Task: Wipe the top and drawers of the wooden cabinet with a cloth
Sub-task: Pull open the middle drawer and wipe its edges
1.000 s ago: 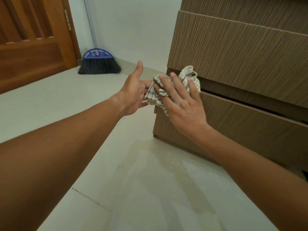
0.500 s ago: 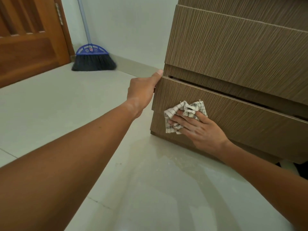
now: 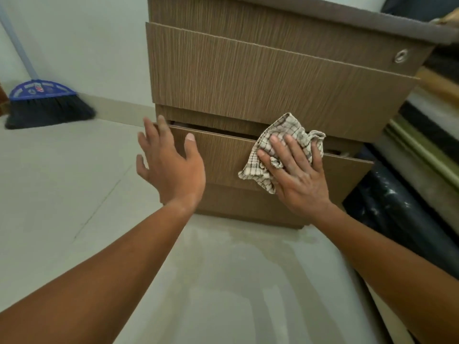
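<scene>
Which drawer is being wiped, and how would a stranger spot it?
Find the brown wood-grain cabinet on the pale tiled floor. Go down its front to the lowest drawer, below the wide closed drawer. Unlike that one it stands slightly pulled out with a dark gap above, and the right hand presses a crumpled checked cloth on its face.

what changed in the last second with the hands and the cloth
The left hand let go of the left corner of the lower drawer, which it gripped half a second ago, and now has its fingers spread. The right hand slid the cloth rightward and up along the drawer front, pressing it flat. The drawer stays slightly pulled out, and the broom still leans against the wall.
</scene>
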A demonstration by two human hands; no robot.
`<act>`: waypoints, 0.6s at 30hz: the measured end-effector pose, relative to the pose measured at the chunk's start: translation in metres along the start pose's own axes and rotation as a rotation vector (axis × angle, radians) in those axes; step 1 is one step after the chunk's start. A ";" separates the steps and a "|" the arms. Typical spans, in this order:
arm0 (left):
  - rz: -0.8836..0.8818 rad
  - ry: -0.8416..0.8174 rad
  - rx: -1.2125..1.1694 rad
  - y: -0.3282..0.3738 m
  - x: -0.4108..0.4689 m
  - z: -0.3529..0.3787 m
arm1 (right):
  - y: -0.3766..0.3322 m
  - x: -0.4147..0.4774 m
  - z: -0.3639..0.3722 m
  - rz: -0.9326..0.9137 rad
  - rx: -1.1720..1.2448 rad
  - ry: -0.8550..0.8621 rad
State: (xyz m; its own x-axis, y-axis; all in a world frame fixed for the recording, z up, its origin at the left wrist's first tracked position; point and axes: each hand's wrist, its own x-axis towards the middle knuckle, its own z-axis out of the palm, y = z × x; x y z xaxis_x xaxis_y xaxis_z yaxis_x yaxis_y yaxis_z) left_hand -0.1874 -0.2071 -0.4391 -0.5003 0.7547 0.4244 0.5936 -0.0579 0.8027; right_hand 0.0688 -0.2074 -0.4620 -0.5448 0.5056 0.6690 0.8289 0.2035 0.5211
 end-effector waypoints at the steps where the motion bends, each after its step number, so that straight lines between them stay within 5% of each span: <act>1: 0.108 -0.044 0.051 0.006 -0.010 0.003 | 0.007 -0.006 -0.003 0.009 -0.005 -0.024; 11: 0.990 -0.355 0.548 0.022 -0.014 0.017 | 0.049 -0.046 -0.031 0.413 0.059 -0.138; 18: 1.518 -0.404 0.773 0.036 0.029 0.012 | 0.061 -0.057 -0.041 0.443 0.068 -0.214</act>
State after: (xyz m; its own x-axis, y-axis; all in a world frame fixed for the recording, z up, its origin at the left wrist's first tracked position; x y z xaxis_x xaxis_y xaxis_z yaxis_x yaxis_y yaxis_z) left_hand -0.1724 -0.1792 -0.4027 0.8370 0.4397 0.3256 0.5434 -0.5979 -0.5893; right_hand 0.1447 -0.2579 -0.4467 -0.1057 0.7152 0.6909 0.9851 -0.0196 0.1710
